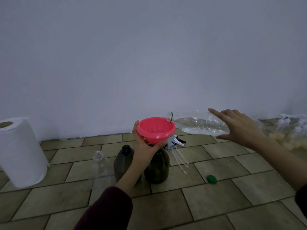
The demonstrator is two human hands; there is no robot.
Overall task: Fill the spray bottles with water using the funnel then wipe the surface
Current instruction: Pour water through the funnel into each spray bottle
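Fingers (140, 130) of the left hand (146, 146) curl round the underside of the pink plastic funnel (156, 129), thumb along its near-left rim, holding it over the neck of a dark green spray bottle (157, 168) that stands on the tiled surface (216, 196). The right hand (239, 128) grips the base end of a clear plastic water bottle (202, 126), thumb beneath, forefinger stretched along the top; the bottle lies almost level, part full of water, its open mouth at the funnel's far-right rim. Just left of the green spray bottle stands a second dark bottle (123, 163), uncapped, and left of that a clear empty bottle (99, 163). Behind the green bottle lie spray heads (176, 141) with white dip tubes. A green cap (212, 179) rests to its right on the tiles. Well to its left stands a white paper towel roll (21, 151).
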